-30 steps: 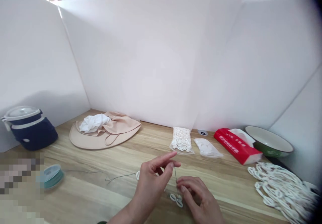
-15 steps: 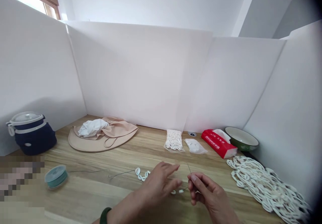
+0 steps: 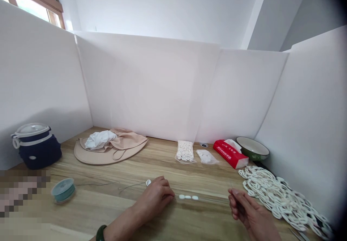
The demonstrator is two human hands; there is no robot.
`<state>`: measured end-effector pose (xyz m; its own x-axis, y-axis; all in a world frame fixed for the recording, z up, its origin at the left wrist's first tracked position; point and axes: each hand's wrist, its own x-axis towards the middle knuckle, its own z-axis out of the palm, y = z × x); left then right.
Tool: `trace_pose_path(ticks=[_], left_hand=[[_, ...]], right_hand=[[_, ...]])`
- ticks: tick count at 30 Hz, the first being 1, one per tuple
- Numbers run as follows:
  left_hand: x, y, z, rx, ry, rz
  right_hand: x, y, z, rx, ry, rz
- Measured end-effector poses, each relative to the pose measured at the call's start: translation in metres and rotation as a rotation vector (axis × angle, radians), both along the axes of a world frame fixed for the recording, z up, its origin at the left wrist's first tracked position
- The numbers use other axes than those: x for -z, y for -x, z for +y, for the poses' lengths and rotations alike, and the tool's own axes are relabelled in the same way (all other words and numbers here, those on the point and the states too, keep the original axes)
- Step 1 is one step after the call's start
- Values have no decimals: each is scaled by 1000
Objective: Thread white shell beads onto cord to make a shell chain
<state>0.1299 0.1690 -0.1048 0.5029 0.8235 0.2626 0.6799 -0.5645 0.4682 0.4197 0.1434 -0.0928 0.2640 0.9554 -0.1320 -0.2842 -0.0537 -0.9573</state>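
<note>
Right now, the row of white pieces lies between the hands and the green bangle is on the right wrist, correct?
No: the head view shows the green bangle on the left wrist. The row does lie between the left hand and right hand.

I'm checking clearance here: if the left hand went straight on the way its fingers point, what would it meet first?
Probably the row of three white shells, just right of the left hand, though exact height and depth are hard to judge.
</note>
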Motion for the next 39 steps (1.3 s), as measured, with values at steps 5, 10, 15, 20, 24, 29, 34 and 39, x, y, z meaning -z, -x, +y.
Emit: trace_pose_path(ticks=[5,10,15,20,24,29,34,39], left_hand=[[0,1,-3,-25,-13,-16],[-4,5,-7,-26,3,-19],[-13,-2,-8,-19,64,-63],[-10,-43,-4,54,61,-148],[3,-62,-1,52,60,-123],[8,-48,-5,-23,84,-106],[4,-38,-8,15,42,9],[7,-37,-9,54,9,82]], right_hand=[[14,-6,3,7,20,-22],[14,-8,5,11,26,-40],[16,-2,9,0,36,-44],[7,7,12,-18,-32,-43],[-5,3,14,-14,-82,17],[-6,-1,21,-14,-79,137],[4,4,43,33,-8,-45],[14,4,59,80,-26,-88]])
